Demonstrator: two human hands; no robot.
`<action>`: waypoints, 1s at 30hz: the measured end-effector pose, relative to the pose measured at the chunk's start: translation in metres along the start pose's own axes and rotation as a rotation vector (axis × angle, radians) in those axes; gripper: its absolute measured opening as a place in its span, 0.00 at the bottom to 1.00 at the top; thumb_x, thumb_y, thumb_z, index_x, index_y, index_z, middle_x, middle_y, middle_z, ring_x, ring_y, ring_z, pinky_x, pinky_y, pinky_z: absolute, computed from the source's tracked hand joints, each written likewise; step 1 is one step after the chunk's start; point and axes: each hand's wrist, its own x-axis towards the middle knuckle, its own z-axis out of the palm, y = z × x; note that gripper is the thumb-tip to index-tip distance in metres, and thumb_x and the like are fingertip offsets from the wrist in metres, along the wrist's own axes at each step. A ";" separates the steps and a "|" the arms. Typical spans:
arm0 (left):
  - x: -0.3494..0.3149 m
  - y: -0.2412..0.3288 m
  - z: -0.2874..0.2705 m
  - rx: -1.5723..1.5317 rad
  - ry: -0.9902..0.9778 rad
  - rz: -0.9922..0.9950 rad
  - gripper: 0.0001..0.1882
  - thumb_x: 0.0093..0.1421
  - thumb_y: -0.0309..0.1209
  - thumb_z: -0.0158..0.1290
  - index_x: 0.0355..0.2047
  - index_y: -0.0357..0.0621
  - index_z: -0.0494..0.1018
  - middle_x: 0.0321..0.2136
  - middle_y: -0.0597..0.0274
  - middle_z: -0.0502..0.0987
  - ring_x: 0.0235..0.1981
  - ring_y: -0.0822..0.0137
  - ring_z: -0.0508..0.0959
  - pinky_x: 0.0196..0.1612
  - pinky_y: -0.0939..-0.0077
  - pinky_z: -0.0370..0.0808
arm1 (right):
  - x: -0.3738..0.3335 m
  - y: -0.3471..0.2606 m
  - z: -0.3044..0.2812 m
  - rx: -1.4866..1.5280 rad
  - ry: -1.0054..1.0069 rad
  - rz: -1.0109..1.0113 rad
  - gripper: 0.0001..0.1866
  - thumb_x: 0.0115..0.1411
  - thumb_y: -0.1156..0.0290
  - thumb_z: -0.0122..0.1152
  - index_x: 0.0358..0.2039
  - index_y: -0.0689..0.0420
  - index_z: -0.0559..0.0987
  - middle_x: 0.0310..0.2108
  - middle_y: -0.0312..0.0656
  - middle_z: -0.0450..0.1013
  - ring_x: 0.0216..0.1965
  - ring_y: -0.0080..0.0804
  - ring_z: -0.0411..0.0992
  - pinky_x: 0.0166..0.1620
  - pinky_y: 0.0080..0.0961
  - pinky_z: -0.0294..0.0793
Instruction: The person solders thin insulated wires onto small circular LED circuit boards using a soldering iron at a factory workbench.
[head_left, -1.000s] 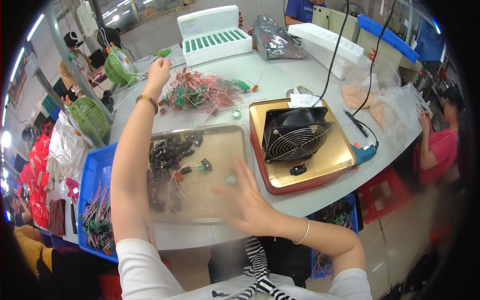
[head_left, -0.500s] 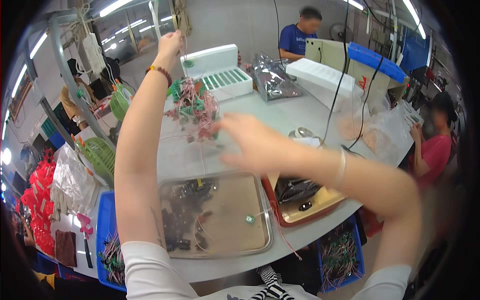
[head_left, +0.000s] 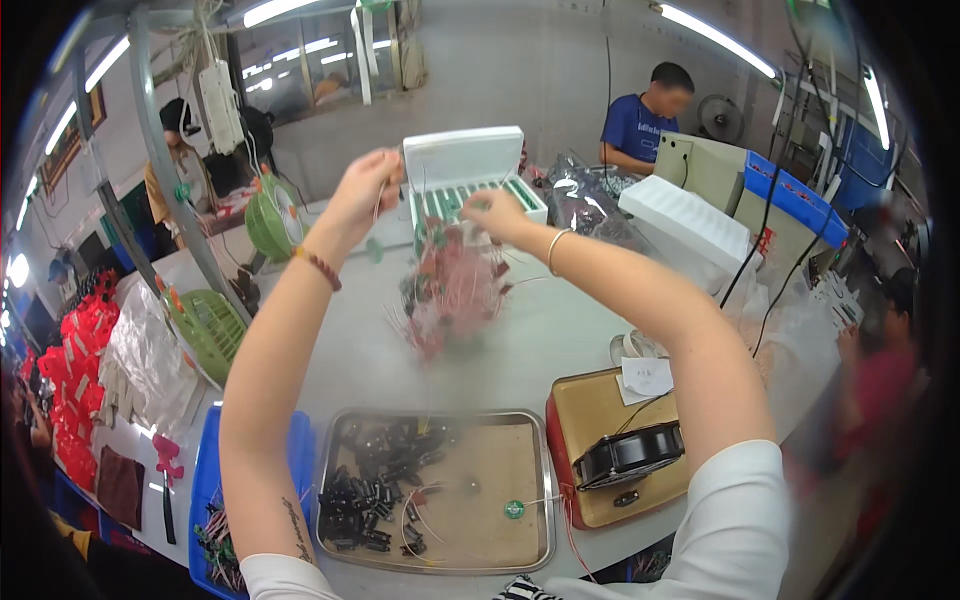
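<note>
My left hand [head_left: 372, 185] is raised left of a white foam box [head_left: 463, 158], its fingers pinched together. From them a thin wire hangs down with a small green circuit board [head_left: 374, 250] at its end, blurred. My right hand [head_left: 495, 213] is in front of the box, fingers curled at the top of a tangled bundle of wired circuit boards [head_left: 455, 290]. Red and white wires and green boards show in the bundle, smeared by motion. Its contact with the right fingertips is partly hidden. Upright green boards stand in rows in the foam box.
Nearer me, a metal tray [head_left: 490, 418] holds black parts and a round green board [head_left: 514, 509]. Right of it stands a red-sided tray [head_left: 575, 400] with a black fan [head_left: 628, 455]. A blue bin [head_left: 205, 450], green fans [head_left: 205, 335] and a white foam block [head_left: 685, 222] surround the area.
My left hand has come down from its high raised position. My right hand has moved from beside the bundle to its top, and the bundle has shifted. The view has tilted.
</note>
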 end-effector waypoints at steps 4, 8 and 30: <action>-0.041 -0.074 -0.010 0.025 -0.039 -0.250 0.10 0.62 0.36 0.48 0.25 0.47 0.66 0.16 0.76 0.60 0.15 0.81 0.58 0.18 0.85 0.56 | 0.006 0.001 -0.014 0.284 0.025 0.162 0.13 0.54 0.67 0.61 0.37 0.62 0.78 0.28 0.44 0.75 0.24 0.28 0.75 0.29 0.24 0.77; -0.069 -0.114 -0.023 0.508 -0.450 -0.615 0.15 0.60 0.41 0.50 0.22 0.46 0.71 0.16 0.72 0.68 0.19 0.79 0.67 0.20 0.85 0.61 | -0.002 0.006 -0.026 0.053 -0.278 0.275 0.12 0.54 0.67 0.61 0.36 0.60 0.78 0.23 0.40 0.73 0.21 0.24 0.72 0.26 0.23 0.78; -0.074 -0.234 -0.014 1.036 0.225 -0.244 0.29 0.41 0.33 0.62 0.46 0.46 0.68 0.37 0.47 0.74 0.42 0.48 0.72 0.45 0.60 0.71 | -0.104 0.091 0.020 -0.834 -0.504 -0.099 0.12 0.50 0.65 0.56 0.37 0.52 0.72 0.31 0.47 0.72 0.39 0.46 0.72 0.38 0.39 0.71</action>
